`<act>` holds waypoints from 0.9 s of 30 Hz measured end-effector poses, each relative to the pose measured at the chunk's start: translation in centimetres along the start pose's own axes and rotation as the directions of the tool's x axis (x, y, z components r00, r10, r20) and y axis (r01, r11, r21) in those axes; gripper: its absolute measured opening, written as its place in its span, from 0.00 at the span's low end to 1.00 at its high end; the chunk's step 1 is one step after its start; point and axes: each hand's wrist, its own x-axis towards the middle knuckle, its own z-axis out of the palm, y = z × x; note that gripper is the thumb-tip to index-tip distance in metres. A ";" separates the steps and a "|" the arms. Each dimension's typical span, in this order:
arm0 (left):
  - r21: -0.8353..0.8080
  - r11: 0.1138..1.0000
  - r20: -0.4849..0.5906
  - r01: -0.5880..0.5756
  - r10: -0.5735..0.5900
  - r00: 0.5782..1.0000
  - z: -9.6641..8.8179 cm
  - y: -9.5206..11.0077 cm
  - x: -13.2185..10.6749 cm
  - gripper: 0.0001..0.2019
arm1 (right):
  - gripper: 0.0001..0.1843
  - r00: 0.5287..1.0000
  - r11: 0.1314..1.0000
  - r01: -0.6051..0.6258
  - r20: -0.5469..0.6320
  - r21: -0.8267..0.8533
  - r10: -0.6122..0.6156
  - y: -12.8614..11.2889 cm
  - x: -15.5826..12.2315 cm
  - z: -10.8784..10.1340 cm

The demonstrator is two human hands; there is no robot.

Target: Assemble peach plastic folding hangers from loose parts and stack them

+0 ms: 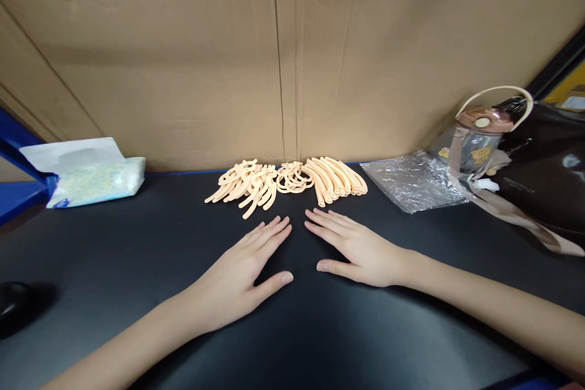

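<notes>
My left hand [235,274] and right hand [365,250] lie palm-down, fingers spread, gripping nothing. Just beyond, peach branched pieces [249,180] left, rings [295,181] centre, curved strips [336,180] right, seem grouped by shape to keep kinds distinct.

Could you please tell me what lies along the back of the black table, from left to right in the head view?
White patterned soft tissue pack, peach forked curved pieces, peach rings, peach curved strips, crinkled clear plastic film, clear bottle with brown lid, dark brown bag.
</notes>
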 end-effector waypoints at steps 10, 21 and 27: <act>0.066 0.997 -0.018 -0.051 0.052 0.998 0.1 0.2 0.0 0.32 | 0.37 1.000 1.000 0.005 -0.028 -0.029 -0.006 0.2 -0.2 0.4; 0.076 0.995 -0.031 -0.058 0.060 0.998 0.0 0.4 0.1 0.32 | 0.37 1.000 1.000 -0.002 -0.014 -0.031 0.002 0.2 -0.2 0.4; 0.069 0.995 -0.039 -0.065 0.068 0.997 0.0 0.3 0.0 0.31 | 0.38 1.000 0.999 -0.018 0.008 -0.044 0.019 0.1 -0.1 0.3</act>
